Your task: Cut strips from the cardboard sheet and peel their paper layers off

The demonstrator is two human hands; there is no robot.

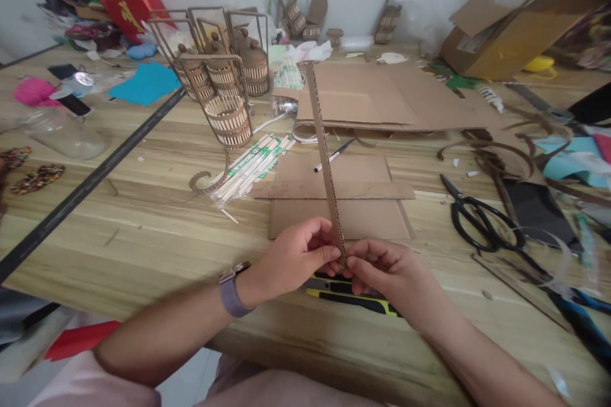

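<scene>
A long narrow cardboard strip (323, 146) points away from me, its corrugated edge showing. My left hand (300, 254) pinches its near end from the left side. My right hand (389, 273) pinches that same end from the right, with the fingertips of both hands close together. Beneath my hands lie yellow and black utility knives (351, 299), partly covered. Just beyond, a flat cardboard strip (377, 191) lies crosswise over cardboard sheets (305, 219). A pen (337, 154) rests on the upper sheet, beside the held strip.
Black scissors (477, 219) and curled cardboard strips (520, 140) lie on the right. Packaged white sticks (255, 168) and small cardboard-and-stick baskets (229, 117) stand left of centre. Large cardboard sheets (382, 92) and an open carton (515, 25) are behind. A dark strip (95, 178) crosses the table's left.
</scene>
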